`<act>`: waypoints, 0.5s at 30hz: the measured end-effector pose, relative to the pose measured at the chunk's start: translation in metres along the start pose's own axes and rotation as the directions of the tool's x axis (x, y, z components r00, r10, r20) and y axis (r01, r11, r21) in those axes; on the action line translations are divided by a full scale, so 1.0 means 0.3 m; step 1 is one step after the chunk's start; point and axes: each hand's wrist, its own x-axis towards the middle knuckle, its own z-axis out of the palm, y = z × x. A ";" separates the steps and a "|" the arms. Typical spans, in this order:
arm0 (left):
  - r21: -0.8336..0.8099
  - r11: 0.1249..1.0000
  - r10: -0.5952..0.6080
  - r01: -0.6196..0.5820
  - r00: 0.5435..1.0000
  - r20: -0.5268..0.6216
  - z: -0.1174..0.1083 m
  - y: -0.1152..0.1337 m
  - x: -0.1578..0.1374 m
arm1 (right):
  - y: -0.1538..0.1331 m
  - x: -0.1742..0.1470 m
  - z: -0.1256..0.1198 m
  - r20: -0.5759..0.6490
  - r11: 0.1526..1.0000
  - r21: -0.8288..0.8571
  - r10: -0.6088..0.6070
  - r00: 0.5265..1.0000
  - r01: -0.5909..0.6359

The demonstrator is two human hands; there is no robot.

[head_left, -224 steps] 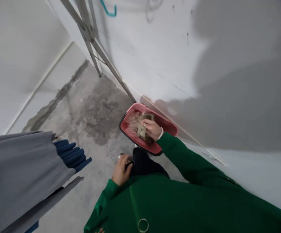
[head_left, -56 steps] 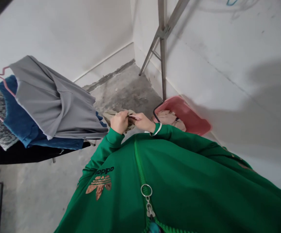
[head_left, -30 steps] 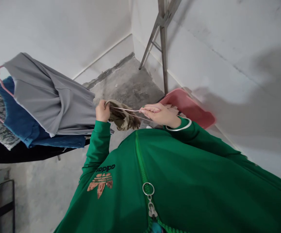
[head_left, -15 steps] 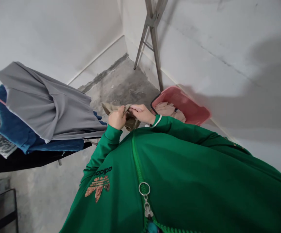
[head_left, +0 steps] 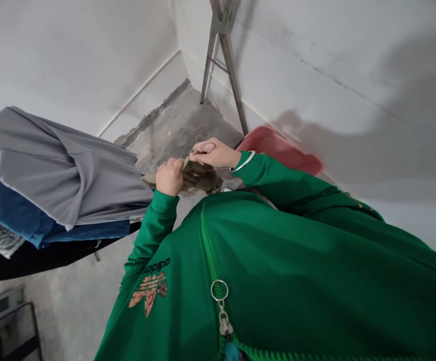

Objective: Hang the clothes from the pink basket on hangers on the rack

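Observation:
An olive-brown garment (head_left: 200, 179) hangs bunched in front of my chest; its exact kind does not show. My left hand (head_left: 170, 177) is closed around one side of it. A silver bangle circles the wrist of my right hand (head_left: 214, 153), which is raised a little higher, its thumb and fingers pinched at the garment's upper edge. Below the right hand a thin pale line, like a thread or cord, runs from the cloth toward the wrist. Much of the garment's lower part is hidden by my green jacket (head_left: 263, 250).
Left of me hang a grey garment (head_left: 78, 165), a blue garment (head_left: 33, 223) and other clothes. A pink basket (head_left: 278, 148) stands by the right wall, partly behind my right sleeve. Metal crossed legs (head_left: 227, 60) lean near the corner. A black-framed object (head_left: 10, 321) is at lower left.
My hands have moved apart: the left slightly left, the right upward, shifting from gripping the cloth to a pinch at its edge. The view has shifted a little, and my right sleeve covers the basket's contents.

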 end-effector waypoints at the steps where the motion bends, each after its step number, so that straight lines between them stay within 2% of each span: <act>1: -0.017 0.999 -0.034 0.034 0.999 0.006 0.001 -0.011 0.002 | -0.003 -0.002 -0.007 -0.084 0.999 -0.041 -0.030 0.996 0.027; 3: -0.072 0.991 -0.113 0.111 0.993 -0.036 -0.002 -0.040 0.002 | -0.003 -0.030 -0.015 -0.290 0.985 -0.162 -0.112 0.951 0.067; 4: -0.110 0.984 -0.151 0.143 0.986 -0.074 -0.006 -0.059 0.000 | 0.002 -0.057 -0.012 -0.352 0.971 -0.229 -0.153 0.924 0.074; 5: -0.152 0.975 -0.181 0.163 0.977 -0.116 -0.010 -0.079 -0.002 | 0.013 -0.089 -0.005 -0.361 0.955 -0.286 -0.179 0.915 0.074; 6: -0.194 0.966 -0.202 0.171 0.967 -0.157 -0.014 -0.100 -0.007 | 0.030 -0.124 0.008 -0.324 0.942 -0.328 -0.180 0.929 0.068; 7: -0.230 0.959 -0.214 0.168 0.957 -0.196 -0.018 -0.120 -0.012 | 0.053 -0.159 0.026 -0.246 0.932 -0.358 -0.150 0.958 0.054; 9: -0.285 0.949 -0.214 0.136 0.942 -0.260 -0.023 -0.150 -0.026 | 0.117 -0.210 0.071 -0.099 0.913 -0.405 0.000 0.995 -0.040; 10: -0.305 0.945 -0.207 0.116 0.935 -0.286 -0.024 -0.157 -0.034 | 0.153 -0.221 0.096 -0.079 0.898 -0.422 0.096 0.992 -0.120; 12: -0.338 0.939 -0.188 0.072 0.927 -0.325 -0.026 -0.157 -0.051 | 0.223 -0.210 0.146 -0.142 0.863 -0.411 0.257 0.956 -0.293; 13: -0.352 0.935 -0.176 0.049 0.925 -0.337 -0.028 -0.151 -0.060 | 0.252 -0.190 0.167 -0.173 0.853 -0.387 0.306 0.936 -0.351; 15: -0.381 0.924 -0.148 0.003 0.924 -0.352 -0.035 -0.133 -0.079 | 0.294 -0.135 0.197 -0.170 0.855 -0.340 0.355 0.919 -0.392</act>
